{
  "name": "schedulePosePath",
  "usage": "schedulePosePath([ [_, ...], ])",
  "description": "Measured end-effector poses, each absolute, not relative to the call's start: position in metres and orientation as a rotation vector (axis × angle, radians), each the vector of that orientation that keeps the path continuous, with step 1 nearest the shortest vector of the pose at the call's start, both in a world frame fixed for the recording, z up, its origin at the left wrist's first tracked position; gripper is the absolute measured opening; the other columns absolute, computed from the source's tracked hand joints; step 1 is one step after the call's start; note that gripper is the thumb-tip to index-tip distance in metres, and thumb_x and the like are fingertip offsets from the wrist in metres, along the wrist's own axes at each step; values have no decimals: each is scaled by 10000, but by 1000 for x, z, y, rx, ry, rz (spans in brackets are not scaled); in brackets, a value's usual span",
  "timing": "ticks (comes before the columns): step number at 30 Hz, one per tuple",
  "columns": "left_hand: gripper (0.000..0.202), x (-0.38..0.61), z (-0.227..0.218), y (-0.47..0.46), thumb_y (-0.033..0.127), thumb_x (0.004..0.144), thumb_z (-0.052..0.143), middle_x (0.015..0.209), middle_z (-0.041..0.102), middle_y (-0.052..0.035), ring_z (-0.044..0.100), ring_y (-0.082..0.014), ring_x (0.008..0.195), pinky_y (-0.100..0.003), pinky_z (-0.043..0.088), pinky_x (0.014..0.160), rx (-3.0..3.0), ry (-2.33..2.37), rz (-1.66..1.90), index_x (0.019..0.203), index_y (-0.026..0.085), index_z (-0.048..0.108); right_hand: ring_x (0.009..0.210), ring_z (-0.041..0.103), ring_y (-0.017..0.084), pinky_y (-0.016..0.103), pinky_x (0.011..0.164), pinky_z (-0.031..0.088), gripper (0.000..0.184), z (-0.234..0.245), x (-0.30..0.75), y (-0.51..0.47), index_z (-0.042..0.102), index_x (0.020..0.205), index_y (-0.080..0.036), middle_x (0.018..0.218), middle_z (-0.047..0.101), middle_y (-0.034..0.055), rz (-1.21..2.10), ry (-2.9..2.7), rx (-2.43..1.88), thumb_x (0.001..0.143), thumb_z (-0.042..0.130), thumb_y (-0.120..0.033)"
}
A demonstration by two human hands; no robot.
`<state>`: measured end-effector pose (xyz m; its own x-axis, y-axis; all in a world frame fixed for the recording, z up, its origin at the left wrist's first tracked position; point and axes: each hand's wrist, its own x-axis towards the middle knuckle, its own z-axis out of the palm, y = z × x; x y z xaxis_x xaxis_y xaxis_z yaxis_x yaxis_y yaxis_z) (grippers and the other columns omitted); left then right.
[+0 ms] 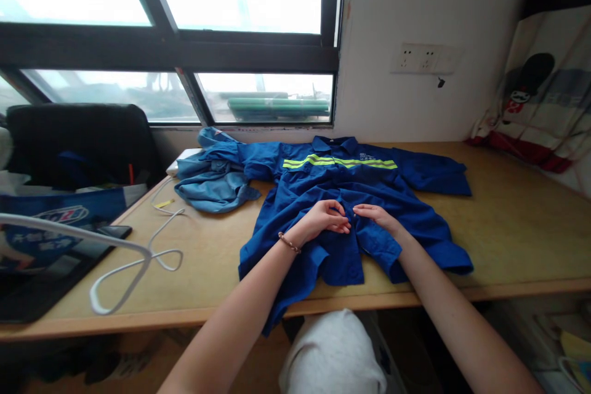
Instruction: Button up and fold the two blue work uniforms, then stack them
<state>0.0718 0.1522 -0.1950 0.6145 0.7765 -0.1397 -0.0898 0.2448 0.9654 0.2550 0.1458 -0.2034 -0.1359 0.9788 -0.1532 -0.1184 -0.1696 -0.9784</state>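
find blue shirt (369,183) spread front up on desk (517,228) with collar (335,144) toward twelve o'clock, probably to bring hem (344,276) nearer; pinching its front in right hand (375,215), likely for steadiness; cannot tell about grip in left hand (325,218), curled toward nine o'clock

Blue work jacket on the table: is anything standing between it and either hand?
Nothing visible does. The left hand and right hand are right at the front of the blue work jacket. The lighter blue garment lies toward picture left, clear of both hands.
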Motion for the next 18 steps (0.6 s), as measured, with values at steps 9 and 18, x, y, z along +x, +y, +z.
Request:
schedulePosePath([
  [9, 254, 67, -199, 155, 172, 644, 707, 754, 666, -100, 652, -187, 739, -238, 525, 674, 1156, 703, 666, 818, 81, 546, 604, 632, 167, 264, 562, 516, 212, -198, 253, 140, 650, 723, -170, 659, 673, 24, 1563, -1059, -1181, 560, 736, -276],
  [18, 261, 67, -191, 152, 196, 654, 705, 766, 667, -103, 653, -202, 748, -292, 535, 699, 1136, 698, 819, 804, 89, 520, 629, 632, 170, 255, 575, 511, 290, -197, 252, 143, 671, 746, -165, 663, 674, 21, 1462, -1077, -1192, 517, 757, -321],
])
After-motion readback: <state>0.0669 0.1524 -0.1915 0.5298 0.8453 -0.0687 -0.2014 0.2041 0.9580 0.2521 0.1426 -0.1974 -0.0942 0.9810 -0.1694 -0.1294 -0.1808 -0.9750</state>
